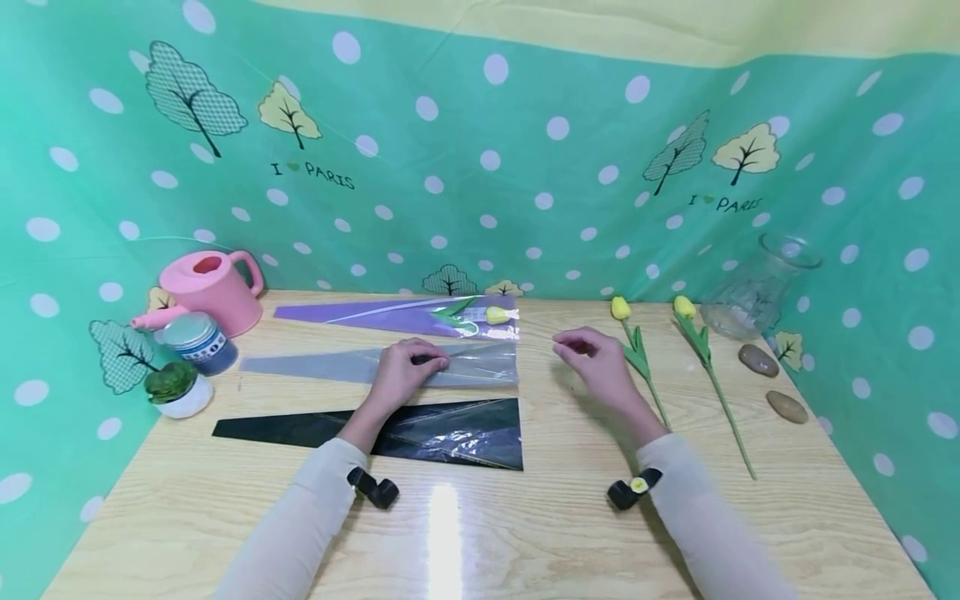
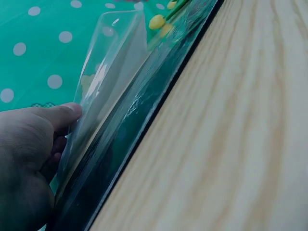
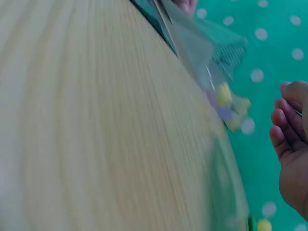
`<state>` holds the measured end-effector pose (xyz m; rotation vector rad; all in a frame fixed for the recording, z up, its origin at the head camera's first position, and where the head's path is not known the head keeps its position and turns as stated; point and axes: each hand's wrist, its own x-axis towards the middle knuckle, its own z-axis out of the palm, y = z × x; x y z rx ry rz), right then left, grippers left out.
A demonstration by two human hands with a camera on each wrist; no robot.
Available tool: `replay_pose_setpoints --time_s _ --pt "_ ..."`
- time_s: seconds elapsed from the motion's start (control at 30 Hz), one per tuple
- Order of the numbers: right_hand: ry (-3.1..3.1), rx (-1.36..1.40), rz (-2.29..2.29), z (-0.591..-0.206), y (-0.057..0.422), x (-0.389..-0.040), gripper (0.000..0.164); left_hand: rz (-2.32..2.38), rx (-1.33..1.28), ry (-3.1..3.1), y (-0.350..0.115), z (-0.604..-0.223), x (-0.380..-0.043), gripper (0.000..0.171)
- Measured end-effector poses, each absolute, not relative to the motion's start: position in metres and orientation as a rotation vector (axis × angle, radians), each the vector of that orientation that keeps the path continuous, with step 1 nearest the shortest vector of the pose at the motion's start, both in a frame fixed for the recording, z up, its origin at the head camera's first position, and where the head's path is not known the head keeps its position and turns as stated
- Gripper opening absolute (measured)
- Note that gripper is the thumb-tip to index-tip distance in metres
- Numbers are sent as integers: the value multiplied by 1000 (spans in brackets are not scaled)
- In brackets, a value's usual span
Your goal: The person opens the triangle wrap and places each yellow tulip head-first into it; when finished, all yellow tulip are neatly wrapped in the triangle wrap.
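Three long tapered flower sleeves lie side by side, their wide ends to the right. My left hand [image 1: 405, 371] pinches the clear film of the middle, grey sleeve [image 1: 480, 365] between thumb and fingers. In the left wrist view the clear front of this sleeve [image 2: 113, 53] bulges up, away from its back. The purple sleeve [image 1: 360, 312] behind it holds a yellow tulip [image 1: 496, 315]; the black sleeve [image 1: 300, 427] lies in front. My right hand [image 1: 600, 367] hovers right of the sleeves, fingers loosely bent around nothing. Near it lie two yellow tulips, one left [image 1: 636, 354], one right [image 1: 705, 346].
At the left stand a pink watering can [image 1: 225, 292], a blue-and-white jar [image 1: 201, 343] and a small potted succulent [image 1: 183, 392]. A glass vase [image 1: 757, 287] stands at the back right. Two brown stones, one farther [image 1: 758, 361], one nearer [image 1: 787, 407], lie by the right edge.
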<state>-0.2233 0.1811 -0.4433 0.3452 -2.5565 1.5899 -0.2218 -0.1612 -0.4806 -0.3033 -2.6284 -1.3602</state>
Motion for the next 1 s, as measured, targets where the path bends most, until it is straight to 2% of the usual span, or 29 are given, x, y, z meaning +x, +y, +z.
replay_pose_setpoints --time_s 0.23,0.53,0.8,1.0 --pt "-2539 151 1555 -445 244 -200 31 -1399 -289 -2605 -162 -482 -222 10" --pt "-2625 -132 1505 -450 304 -163 49 -1412 -258 -2616 -162 -484 -222 10" --pt "-2593 -247 1601 -462 322 -148 54 -1431 -242 -2605 -163 -483 -222 10" --pt "-2630 -263 1546 -470 321 -143 49 -1441 -245 -2601 -162 -483 -221 11"
